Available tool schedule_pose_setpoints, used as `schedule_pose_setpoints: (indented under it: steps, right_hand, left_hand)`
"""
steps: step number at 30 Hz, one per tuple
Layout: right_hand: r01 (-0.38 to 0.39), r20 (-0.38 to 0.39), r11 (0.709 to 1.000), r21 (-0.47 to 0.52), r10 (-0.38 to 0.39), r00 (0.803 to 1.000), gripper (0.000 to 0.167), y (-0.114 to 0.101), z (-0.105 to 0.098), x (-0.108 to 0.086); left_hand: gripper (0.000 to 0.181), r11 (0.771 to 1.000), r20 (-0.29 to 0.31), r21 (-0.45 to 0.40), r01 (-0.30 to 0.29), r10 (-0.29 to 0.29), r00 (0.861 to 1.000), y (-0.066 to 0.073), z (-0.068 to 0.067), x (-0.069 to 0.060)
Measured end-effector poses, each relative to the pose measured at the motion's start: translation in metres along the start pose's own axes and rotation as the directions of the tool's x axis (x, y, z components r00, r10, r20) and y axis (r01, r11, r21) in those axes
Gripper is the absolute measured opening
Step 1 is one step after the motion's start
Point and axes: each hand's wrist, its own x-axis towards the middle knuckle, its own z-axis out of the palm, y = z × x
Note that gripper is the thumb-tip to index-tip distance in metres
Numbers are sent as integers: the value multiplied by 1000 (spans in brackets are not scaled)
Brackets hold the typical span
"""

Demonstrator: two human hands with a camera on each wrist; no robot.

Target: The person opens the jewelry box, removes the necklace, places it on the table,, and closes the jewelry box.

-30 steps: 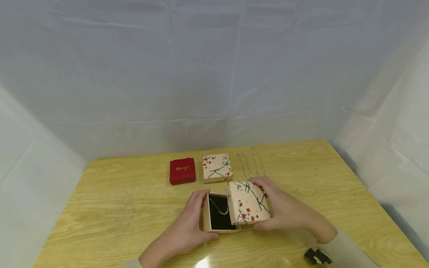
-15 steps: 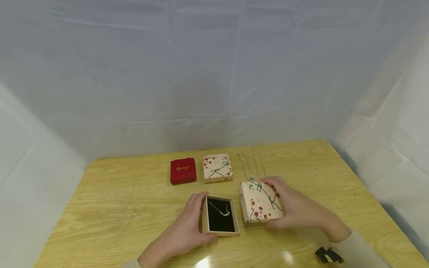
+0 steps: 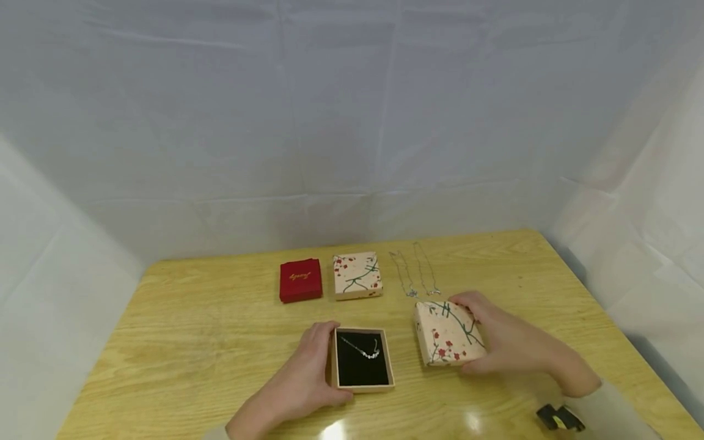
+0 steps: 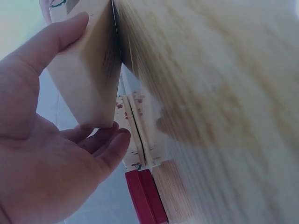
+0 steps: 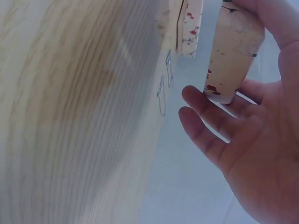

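Observation:
In the head view, my left hand [image 3: 299, 376] grips the left side of an uncovered box [image 3: 392, 373] with a black insert, on which a silver necklace [image 3: 367, 354] lies. The left wrist view shows the thumb on one side of that box [image 4: 84, 79] and the fingertips at its far end. To the right, my right hand [image 3: 511, 345] holds a cream lid [image 3: 448, 336] with red flowers and green branches by its right side. Seen from the right wrist, the lid [image 5: 233, 56] is pinched between thumb and fingers, above the table surface.
Behind the hands stand a red box [image 3: 300, 281] with gold lettering and a closed flowered box [image 3: 356, 276]. Two thin necklaces [image 3: 404, 272] [image 3: 425, 269] lie to their right. A small black object [image 3: 560, 418] is near the right sleeve. Pale cloth [image 3: 352, 122] hangs around the table [image 3: 192, 342].
The right hand has carried the lid off to the right, away from the box. More of the black insert and necklace shows. The left hand and box have shifted slightly toward the front.

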Motion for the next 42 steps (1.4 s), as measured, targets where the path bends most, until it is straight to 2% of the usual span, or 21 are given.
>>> schedule_pose_setpoints:
  steps: [9,16,29,35,42]
  right_hand:
    - [-31,25,993,-110,34,999,116,15,-8,-8]
    - [-42,78,996,-84,49,996,111,26,-14,-16]
    - [-13,143,998,-56,21,990,107,40,-19,-28]
    - [-6,150,1000,-27,9,989,108,45,-20,-30]
    - [-10,138,998,-68,19,990,114,46,-19,-30]
  left_hand:
    - [115,997,20,72,-13,12,1000,-2,0,-1]
    - [118,995,39,98,-16,12,999,-3,0,-3]
    - [120,989,65,150,-3,-7,998,-2,1,-3]
    - [120,988,75,152,-3,-8,997,-2,2,-3]
    - [121,989,87,145,-8,-5,996,-2,1,-2]
